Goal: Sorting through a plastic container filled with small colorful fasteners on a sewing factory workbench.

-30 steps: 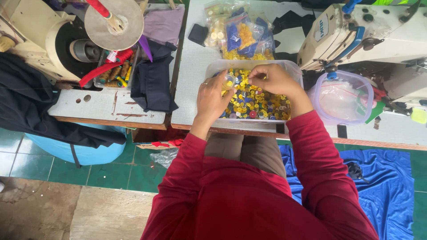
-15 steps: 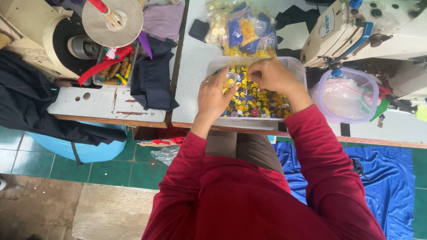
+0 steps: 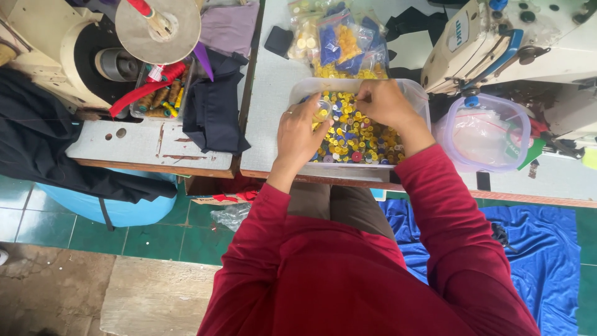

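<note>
Left hand point(image 3: 300, 132) and right hand point(image 3: 384, 102) over button tub point(image 3: 418, 93), fingers pinched, contents unclear

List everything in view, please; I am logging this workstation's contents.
button tub: one, clear plastic, table edge, full of mostly yellow buttons
button bags: several, clear, yellow and blue contents, behind the tub
lidded container: one, clear with purple rim, right of the tub
sewing machines: two, cream, far left and far right
dark cloth: folded, left table
blue cloth: on the floor, right
left hand: over the tub
right hand: over the tub
</note>
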